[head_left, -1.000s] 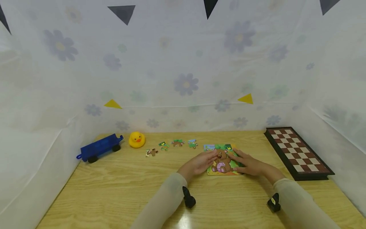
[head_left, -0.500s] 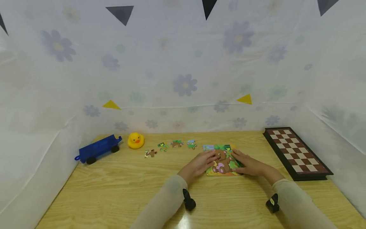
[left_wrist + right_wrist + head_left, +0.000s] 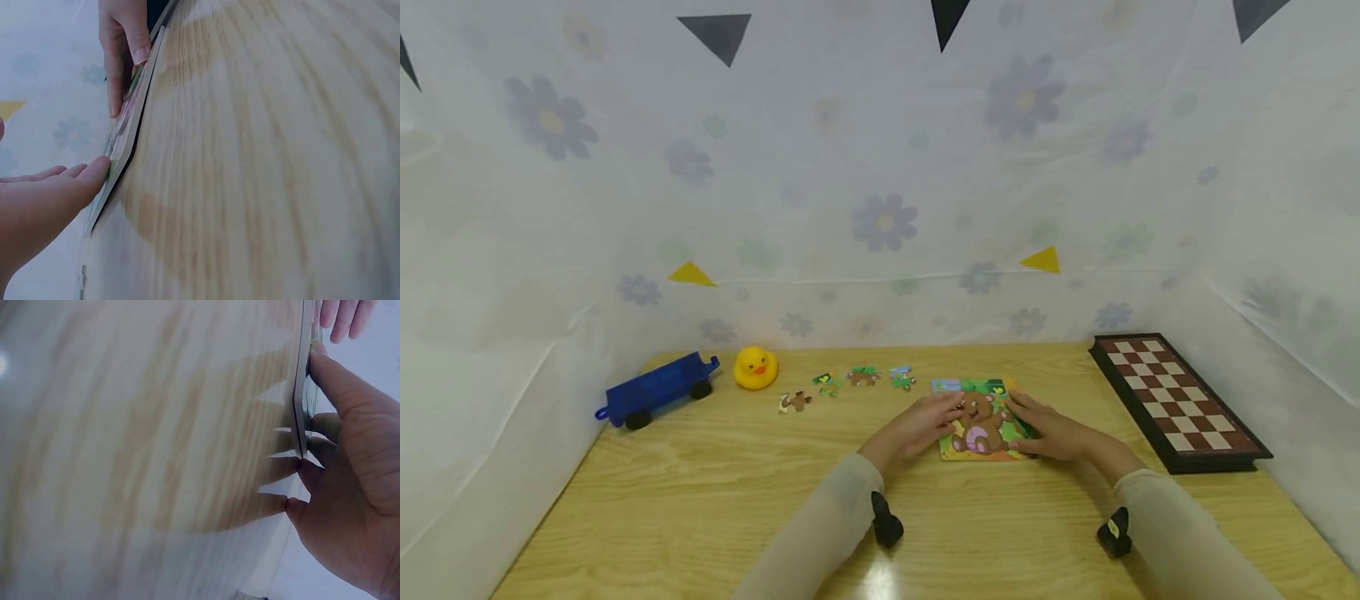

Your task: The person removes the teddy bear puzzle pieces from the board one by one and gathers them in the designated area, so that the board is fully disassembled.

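Observation:
A jigsaw puzzle [image 3: 977,437] with a brown bear picture lies flat in its tray on the table. My left hand [image 3: 921,423] is at the puzzle's left side with fingers extended over its edge. In the left wrist view, the thumb of that left hand [image 3: 47,203] touches the puzzle's surface. Over the right side, my right hand [image 3: 1056,431] rests with its fingers spread. Seen from the right wrist, the right thumb [image 3: 331,378] lies at the puzzle's edge and some fingertips touch the table past its corner. Part of the puzzle's right side is hidden under that hand.
Several loose puzzle pieces [image 3: 865,377] lie left of the puzzle. A yellow rubber duck [image 3: 756,369] and a blue toy wagon [image 3: 658,390] stand at the far left. A checkered game board [image 3: 1176,396] lies at the right. White flowered cloth [image 3: 820,183] encloses the wooden table [image 3: 700,500].
My left hand has drawn slightly left, uncovering more of the bear. The right hand stays in nearly the same place, and the puzzle has not visibly moved.

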Action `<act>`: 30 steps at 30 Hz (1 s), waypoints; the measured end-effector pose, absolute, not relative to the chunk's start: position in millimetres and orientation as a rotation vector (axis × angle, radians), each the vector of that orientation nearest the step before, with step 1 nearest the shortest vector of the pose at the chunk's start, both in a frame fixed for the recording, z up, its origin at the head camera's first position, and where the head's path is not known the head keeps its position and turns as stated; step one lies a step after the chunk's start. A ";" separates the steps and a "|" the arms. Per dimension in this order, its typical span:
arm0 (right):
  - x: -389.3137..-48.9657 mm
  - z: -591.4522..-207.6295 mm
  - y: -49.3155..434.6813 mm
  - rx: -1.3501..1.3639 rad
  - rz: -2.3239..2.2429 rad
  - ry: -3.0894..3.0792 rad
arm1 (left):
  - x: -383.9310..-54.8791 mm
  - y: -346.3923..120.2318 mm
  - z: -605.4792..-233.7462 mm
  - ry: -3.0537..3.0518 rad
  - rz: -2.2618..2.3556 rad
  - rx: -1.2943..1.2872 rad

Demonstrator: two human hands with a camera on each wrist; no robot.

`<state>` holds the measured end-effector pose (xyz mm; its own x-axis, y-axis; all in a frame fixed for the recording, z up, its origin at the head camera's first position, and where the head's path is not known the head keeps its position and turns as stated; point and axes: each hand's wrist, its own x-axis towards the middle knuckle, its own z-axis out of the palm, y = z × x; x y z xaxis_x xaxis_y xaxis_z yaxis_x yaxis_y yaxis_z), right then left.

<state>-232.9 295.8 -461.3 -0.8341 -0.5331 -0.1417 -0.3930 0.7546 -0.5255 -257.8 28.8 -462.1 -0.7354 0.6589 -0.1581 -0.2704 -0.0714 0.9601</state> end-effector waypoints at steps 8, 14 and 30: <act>-233.6 -461.9 299.1 -0.704 -0.702 2.677 | -250.8 42.3 -456.1 1.517 1.992 0.374; -234.0 -464.8 298.3 -0.703 -0.700 2.671 | -247.1 56.4 -459.2 1.550 2.071 0.254; -233.0 -464.0 296.8 -0.693 -0.713 2.675 | -247.0 56.9 -466.7 1.604 2.080 0.179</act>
